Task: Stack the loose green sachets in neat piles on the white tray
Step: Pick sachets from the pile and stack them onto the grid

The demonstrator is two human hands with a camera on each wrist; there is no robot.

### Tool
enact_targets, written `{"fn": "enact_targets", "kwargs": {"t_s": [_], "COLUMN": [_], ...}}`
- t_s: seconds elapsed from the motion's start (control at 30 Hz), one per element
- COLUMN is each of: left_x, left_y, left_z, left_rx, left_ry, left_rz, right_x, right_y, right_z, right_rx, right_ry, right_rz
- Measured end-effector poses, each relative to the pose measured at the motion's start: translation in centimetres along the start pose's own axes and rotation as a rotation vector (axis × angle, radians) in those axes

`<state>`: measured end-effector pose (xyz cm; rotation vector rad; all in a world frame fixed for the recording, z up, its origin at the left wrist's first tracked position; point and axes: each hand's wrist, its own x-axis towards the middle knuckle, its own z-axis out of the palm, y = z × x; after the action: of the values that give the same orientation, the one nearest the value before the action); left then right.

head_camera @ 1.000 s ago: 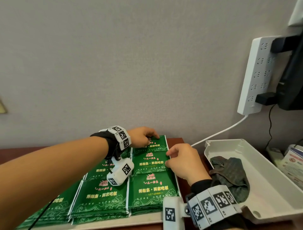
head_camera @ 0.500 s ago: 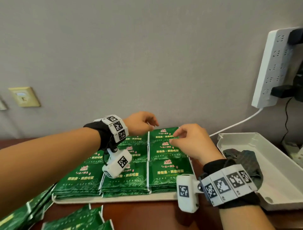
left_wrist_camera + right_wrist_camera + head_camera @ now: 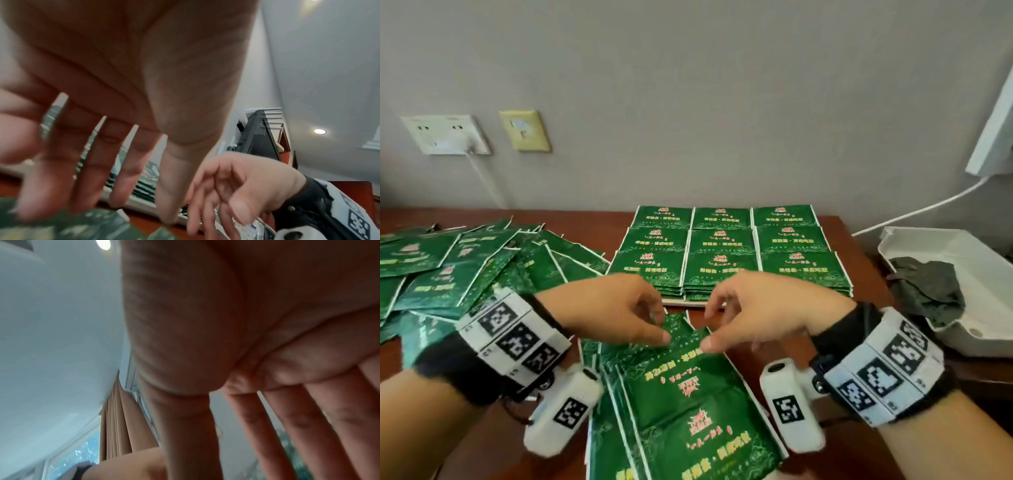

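Both hands, left hand (image 3: 616, 308) and right hand (image 3: 760, 311), hover with relaxed, empty grips over the near loose sachets (image 3: 681, 387), positioned to gather them. Squared piles (image 3: 722, 253) fill the white tray (image 3: 688, 302) on the tabletop (image 3: 859, 260).

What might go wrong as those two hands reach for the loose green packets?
The left hand and right hand hover over a fanned bunch of glossy green sachets; several may slide apart when lifted. The green stacks reach the white tray's near edge, so a nudge might skew them.
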<state>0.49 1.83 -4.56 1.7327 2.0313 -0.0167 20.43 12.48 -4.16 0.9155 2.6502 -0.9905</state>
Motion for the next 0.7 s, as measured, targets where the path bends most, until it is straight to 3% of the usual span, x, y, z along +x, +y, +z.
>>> {"fn": "enact_targets", "kwargs": {"t_s": [0.17,0.5,0.7], "left_x": [-2.0,-1.9,-2.3], "left_y": [-2.0,-4.0,-4.6], "left_z": [2.8,5.6,5.7], "left_rx": [-0.066,-0.498,-0.572], "left_ry": [0.02,0.248,0.229], "left_rz": [-0.006,0.068,0.1], "right_x": [-0.5,-1.2,-2.3], "right_y": [0.1,2.7,3.1], "right_z": [3.7,7.6,7.3], "right_rx": [-0.096,0.394,0.695], "right_ry": [0.01,0.266,0.348], "right_rz": [0.082,0.046,-0.052]}}
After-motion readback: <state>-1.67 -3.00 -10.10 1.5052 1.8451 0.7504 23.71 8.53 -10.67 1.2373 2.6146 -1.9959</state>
